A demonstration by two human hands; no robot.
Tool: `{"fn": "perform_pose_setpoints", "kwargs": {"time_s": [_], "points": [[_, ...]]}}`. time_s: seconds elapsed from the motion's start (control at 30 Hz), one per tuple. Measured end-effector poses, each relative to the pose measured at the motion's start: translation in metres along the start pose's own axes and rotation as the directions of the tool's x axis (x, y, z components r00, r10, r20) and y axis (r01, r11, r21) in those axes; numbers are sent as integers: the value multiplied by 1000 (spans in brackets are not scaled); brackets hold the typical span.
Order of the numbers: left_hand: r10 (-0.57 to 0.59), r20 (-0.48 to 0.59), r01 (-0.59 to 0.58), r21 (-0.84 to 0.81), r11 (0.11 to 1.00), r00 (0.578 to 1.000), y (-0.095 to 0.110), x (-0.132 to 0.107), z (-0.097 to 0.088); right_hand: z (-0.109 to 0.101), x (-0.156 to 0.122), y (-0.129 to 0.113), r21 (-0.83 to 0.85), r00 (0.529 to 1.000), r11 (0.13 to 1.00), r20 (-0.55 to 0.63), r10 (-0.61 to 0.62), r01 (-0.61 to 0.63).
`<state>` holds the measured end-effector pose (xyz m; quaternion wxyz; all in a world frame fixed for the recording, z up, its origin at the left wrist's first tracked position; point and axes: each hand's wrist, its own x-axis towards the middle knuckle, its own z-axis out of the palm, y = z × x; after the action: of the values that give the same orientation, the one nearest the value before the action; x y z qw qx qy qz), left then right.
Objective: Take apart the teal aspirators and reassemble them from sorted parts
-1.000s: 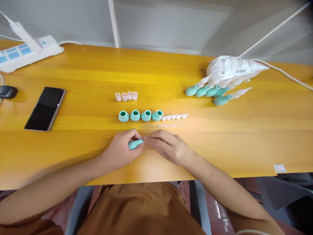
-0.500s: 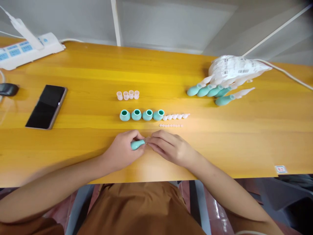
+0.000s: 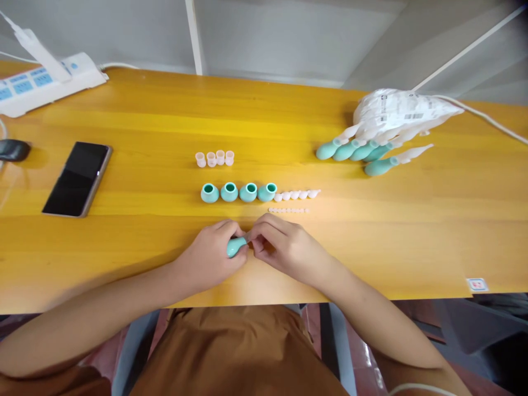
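Note:
My left hand (image 3: 216, 250) is wrapped round a teal rubber squeeze bulb (image 3: 236, 247), its neck pointing right. At that neck, a small translucent tip (image 3: 247, 237) is pinched by the fingers of my right hand (image 3: 282, 242), which partly hide it. Just beyond my hands, several open teal bulbs (image 3: 229, 192) stand in a row, mouths up. A line of white pointed nozzle pieces (image 3: 294, 195) continues that row to the right. Closer to my right hand lies a line of tiny pink beads or plugs (image 3: 289, 210).
Several pale pink cups (image 3: 212, 159) stand behind the teal row. Teal bulbs with pale nozzles (image 3: 381, 165) lie at the right, by a white plastic bag (image 3: 398, 113). A phone (image 3: 76, 179), a black mouse (image 3: 14, 149) and a power strip (image 3: 45, 88) are at the left.
My left hand has shifted slightly right and turned the bulb, so its neck tilts up more. My right fingers are now more curled at the tip. The things on the table look unmoved.

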<state>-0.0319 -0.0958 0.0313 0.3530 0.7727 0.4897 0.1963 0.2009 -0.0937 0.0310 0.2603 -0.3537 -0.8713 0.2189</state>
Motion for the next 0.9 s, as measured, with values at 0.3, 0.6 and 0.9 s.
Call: {"fn": "perform_pose_setpoints", "kwargs": {"time_s": [0.3,0.6,0.9], "points": [[74,-12,-73,74,995,997,2,1,1,1,0,-6,-190,998,981,55,-16,27],[94,-29,-93,40,995,995,-1,0,2,3,-1,0,-270,993,956,51,-106,116],[-7,-5,7,-49,999,1000,2,1,-3,5,0,3,-183,989,981,-113,-92,70]]}}
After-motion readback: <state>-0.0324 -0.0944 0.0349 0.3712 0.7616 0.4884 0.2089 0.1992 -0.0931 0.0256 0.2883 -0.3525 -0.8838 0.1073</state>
